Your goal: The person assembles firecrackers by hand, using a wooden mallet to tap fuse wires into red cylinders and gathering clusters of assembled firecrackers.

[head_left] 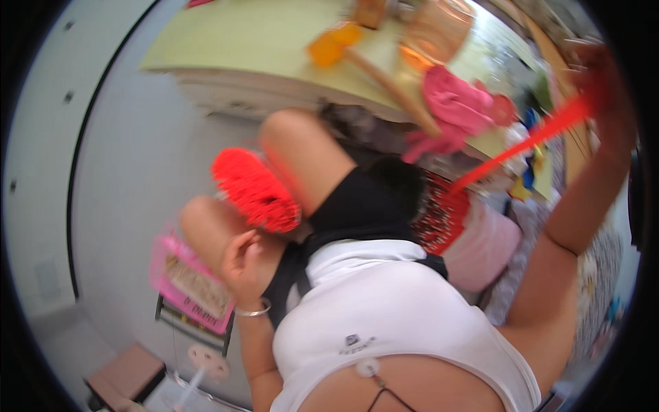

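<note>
Sitting with knees drawn up, the person kept the left hand (241,264) close to the body, its fingers (237,248) loosely curled just under a red mesh bundle (255,189) that rested against the raised thigh; whether they actually pinched the mesh could not be told through the blur. A pink packet (187,281) lay just beside that hand, by the knee. Farther off, the right hand (604,75) was raised at the edge of view, fingers clenched on a red strap (528,141) pulled taut and running down toward a red and black bag (443,213) beside the lap. Judging by this, the strap was drawn out but the mesh bundle remained loose, so the work looked only partly done. Beyond, a pink cloth (453,103) lay on the green tabletop (261,34).
</note>
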The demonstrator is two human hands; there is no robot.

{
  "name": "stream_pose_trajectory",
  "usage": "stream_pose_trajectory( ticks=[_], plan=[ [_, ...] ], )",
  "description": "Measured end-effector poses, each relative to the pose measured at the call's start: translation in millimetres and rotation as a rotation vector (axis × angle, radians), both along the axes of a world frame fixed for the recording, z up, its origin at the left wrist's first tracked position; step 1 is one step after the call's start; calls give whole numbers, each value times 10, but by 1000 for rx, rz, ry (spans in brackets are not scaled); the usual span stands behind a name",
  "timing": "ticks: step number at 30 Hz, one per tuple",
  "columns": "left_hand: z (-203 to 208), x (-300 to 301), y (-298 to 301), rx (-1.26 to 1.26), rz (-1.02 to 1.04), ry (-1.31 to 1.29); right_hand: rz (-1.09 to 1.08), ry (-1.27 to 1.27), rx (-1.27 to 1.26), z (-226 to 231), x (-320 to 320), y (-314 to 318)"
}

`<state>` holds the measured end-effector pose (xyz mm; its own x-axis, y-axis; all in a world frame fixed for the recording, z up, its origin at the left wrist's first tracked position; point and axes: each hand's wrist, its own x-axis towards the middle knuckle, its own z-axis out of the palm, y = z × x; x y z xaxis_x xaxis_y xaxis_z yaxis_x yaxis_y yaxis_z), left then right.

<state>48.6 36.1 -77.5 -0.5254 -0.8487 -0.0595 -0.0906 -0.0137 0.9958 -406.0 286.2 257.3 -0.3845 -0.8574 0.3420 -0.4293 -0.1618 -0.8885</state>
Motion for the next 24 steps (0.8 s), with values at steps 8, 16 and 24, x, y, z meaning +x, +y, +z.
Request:
stream_pose_trajectory(
  ticks=[8,16,24],
  plan=[
    [120,-92,-42,-55,-82,-146,-418,-262,201,-2195,248,235],
    [171,-298,12,-43,-90,-164,-430,-143,506,-3562,609,568],
    [200,-203,12,-89,-40,-257,-352,233,713,-4845,955,1259]
  ],
)
